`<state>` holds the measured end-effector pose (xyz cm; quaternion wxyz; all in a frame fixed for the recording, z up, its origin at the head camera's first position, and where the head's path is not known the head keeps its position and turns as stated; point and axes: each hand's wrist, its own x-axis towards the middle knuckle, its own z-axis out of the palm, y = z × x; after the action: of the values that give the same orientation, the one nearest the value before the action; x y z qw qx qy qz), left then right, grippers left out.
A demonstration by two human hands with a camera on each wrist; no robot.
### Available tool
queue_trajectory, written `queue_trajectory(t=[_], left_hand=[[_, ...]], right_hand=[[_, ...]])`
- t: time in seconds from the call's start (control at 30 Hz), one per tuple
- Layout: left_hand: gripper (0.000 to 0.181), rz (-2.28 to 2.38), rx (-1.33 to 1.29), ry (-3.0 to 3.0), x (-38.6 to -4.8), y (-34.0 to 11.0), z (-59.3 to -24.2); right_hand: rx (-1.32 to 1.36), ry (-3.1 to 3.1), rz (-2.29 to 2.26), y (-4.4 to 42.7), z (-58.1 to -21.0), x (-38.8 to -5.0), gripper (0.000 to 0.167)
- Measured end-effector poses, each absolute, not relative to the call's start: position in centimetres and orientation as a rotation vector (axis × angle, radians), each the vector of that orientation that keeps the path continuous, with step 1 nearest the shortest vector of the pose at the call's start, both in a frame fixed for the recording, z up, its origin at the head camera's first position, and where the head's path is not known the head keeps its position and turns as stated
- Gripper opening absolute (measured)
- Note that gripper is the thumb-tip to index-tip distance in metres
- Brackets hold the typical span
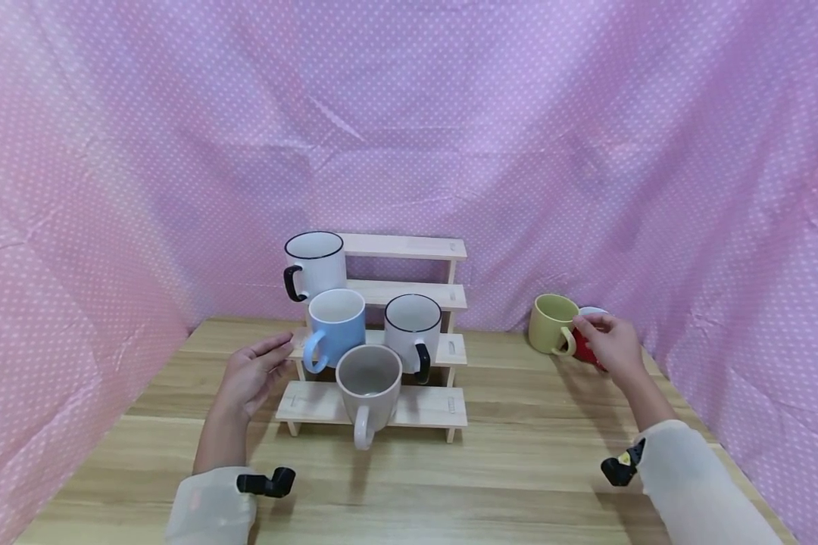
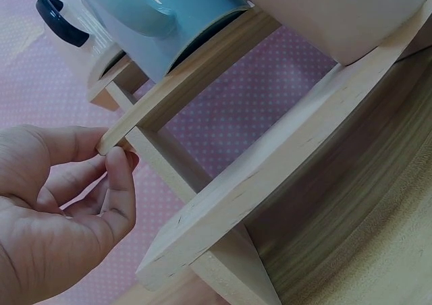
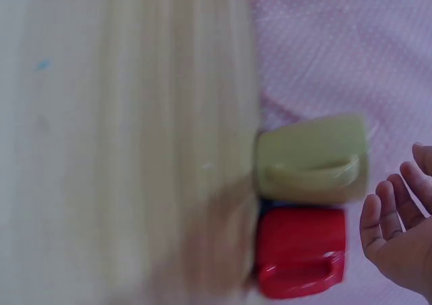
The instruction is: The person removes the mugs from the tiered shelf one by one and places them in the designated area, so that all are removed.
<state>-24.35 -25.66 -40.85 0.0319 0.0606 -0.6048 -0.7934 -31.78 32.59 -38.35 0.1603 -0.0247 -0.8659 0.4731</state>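
Note:
With thumb and fingers, my left hand [image 1: 254, 375] pinches the left end of a step on the tiered wooden rack [image 1: 409, 246]; the left wrist view shows this grip closely. On the rack stand a white mug with black rim and handle [image 1: 326, 274] at upper left, a light blue mug [image 1: 348, 334], a second black-rimmed white mug [image 1: 404, 337] and a beige mug [image 1: 385, 409] lower down. At the right, my right hand [image 1: 615, 350] is near a yellow-green mug [image 1: 542, 331] and a red mug [image 3: 300, 234]. Its fingers are loosely bent, holding nothing in the right wrist view.
The wood-grain table [image 1: 518, 469] carries the rack and the two mugs at the right. Pink dotted cloth [image 1: 409, 113] hangs behind and along both sides. A white rim shows behind the right fingers in the head view.

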Motion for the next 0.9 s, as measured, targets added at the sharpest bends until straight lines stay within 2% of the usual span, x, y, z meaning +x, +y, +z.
queue_trajectory(t=[0.3, 0.57, 0.9], left_hand=[[0.029, -2.46, 0.199, -1.857, -24.3, -25.8, -41.0], [0.027, -2.451, 0.196, -1.869, -24.2, -25.9, -40.9], [0.041, -2.439, 0.183, -1.883, -24.4, -25.8, -40.8]], right_hand=[[0.129, -2.475, 1.264, 28.9, -34.9, -32.2, 0.05], [0.421, -2.451, 1.201, 24.4, -32.7, -32.8, 0.035], [0.637, -2.499, 1.185, 17.1, -29.5, -31.6, 0.028]])
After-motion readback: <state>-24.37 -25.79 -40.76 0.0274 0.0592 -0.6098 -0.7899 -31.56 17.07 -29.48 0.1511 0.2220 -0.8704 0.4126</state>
